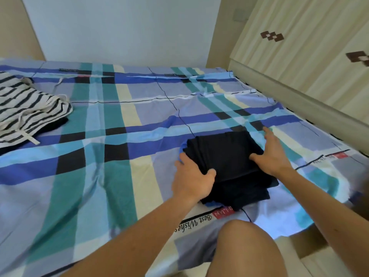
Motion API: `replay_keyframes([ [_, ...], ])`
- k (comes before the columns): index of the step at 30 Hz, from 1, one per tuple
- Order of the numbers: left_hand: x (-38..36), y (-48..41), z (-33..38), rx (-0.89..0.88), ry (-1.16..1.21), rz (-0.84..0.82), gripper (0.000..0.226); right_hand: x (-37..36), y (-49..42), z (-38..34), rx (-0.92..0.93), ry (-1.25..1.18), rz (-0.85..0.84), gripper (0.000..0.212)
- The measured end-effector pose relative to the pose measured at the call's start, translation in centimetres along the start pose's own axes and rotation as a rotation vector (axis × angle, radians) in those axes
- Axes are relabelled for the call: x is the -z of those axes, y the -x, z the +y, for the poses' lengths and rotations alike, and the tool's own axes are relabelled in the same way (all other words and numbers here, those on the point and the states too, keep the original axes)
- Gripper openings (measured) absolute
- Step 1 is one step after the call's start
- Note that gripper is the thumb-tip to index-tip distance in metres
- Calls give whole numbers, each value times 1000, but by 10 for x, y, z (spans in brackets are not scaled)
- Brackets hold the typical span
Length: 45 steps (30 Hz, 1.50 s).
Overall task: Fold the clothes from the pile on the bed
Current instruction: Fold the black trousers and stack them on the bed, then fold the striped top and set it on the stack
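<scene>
Closely, fingers (268,134) against dark folded garment (225,154)

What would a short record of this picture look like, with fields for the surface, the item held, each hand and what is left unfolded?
surface: bed with a checked sheet
item held: dark folded clothes, near the front edge
left hand: grips their left edge, thumb on top
right hand: fingers straight along their right edge, thumb on top
left unfolded: striped clothes, rumpled, at the far left
</scene>
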<state>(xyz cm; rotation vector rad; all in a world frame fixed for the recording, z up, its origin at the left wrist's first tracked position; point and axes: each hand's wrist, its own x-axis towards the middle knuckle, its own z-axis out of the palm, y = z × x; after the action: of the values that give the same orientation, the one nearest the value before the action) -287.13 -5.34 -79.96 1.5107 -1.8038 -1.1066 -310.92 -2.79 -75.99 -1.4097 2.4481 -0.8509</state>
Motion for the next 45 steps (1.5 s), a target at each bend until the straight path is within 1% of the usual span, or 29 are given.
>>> replay_keyframes([
  [1,5,-3,8,-138,-122,133,83,-1,-1,-6,123,25,80,91],
  [2,7,-7,19,-306,-216,241,79,-3,-2,-14,259,35,114,85],
  [3,6,-12,30,-476,-287,291,74,-6,-2,-25,390,33,103,77],
  [4,3,-19,41,-615,-367,272,69,-9,-4,-35,493,9,58,68],
  [5,-1,-29,50,-708,-455,202,67,-14,-6,-42,552,-24,-18,60],
  [6,-5,-39,53,-740,-548,108,68,-19,-9,-44,565,-44,-109,54],
  [7,-10,-48,51,-714,-632,5,74,-25,-11,-41,539,-29,-197,51],
  [8,-15,-57,44,-651,-691,-87,82,-31,-14,-32,471,28,-271,51],
  [10,-23,-63,20,-500,-714,-216,96,-43,-15,-6,321,172,-337,57],
  [12,-33,-63,-3,-419,-620,-205,107,-56,-15,15,260,197,-299,64],
  [15,-43,-60,-18,-410,-548,-102,119,-71,-23,24,224,242,-223,72],
  [17,-45,-56,-21,-400,-534,-70,128,-73,-25,26,173,275,-195,77],
  [19,-42,-52,-23,-381,-521,-82,132,-73,-24,28,161,284,-187,81],
  [21,-38,-49,-23,-372,-546,-113,131,-73,-22,29,165,271,-200,82],
  [24,-20,-46,-15,-363,-589,-219,123,-67,-21,22,142,272,-250,77],
  [25,-14,-46,-10,-368,-595,-279,118,-63,-22,22,117,287,-260,75],
  [26,-6,-46,-2,-381,-585,-325,111,-57,-24,18,94,300,-246,75],
  [28,28,-40,3,-404,-490,-309,87,-52,-22,-7,121,241,-195,75],
  [29,47,-37,3,-410,-404,-272,72,-52,-16,-27,145,124,-168,76],
  [30,70,-32,1,-407,-312,-227,60,-55,-7,-53,175,-46,-170,77],
  [32,119,-22,-12,-387,-118,-138,48,-69,16,-109,279,-397,-258,73],
  [33,144,-17,-20,-378,-50,-96,45,-77,28,-135,340,-508,-310,69],
  [34,168,-11,-28,-369,-2,-58,41,-84,39,-157,390,-562,-355,66],
  [36,217,1,-49,-342,55,21,34,-100,59,-199,486,-592,-441,69],
  [39,285,19,-83,-265,15,168,29,-122,80,-248,579,-580,-528,73],
  [43,346,40,-139,-125,-79,329,25,-157,104,-283,631,-564,-631,63],
  [45,363,48,-164,-38,-157,354,27,-171,112,-291,650,-534,-658,64],
])
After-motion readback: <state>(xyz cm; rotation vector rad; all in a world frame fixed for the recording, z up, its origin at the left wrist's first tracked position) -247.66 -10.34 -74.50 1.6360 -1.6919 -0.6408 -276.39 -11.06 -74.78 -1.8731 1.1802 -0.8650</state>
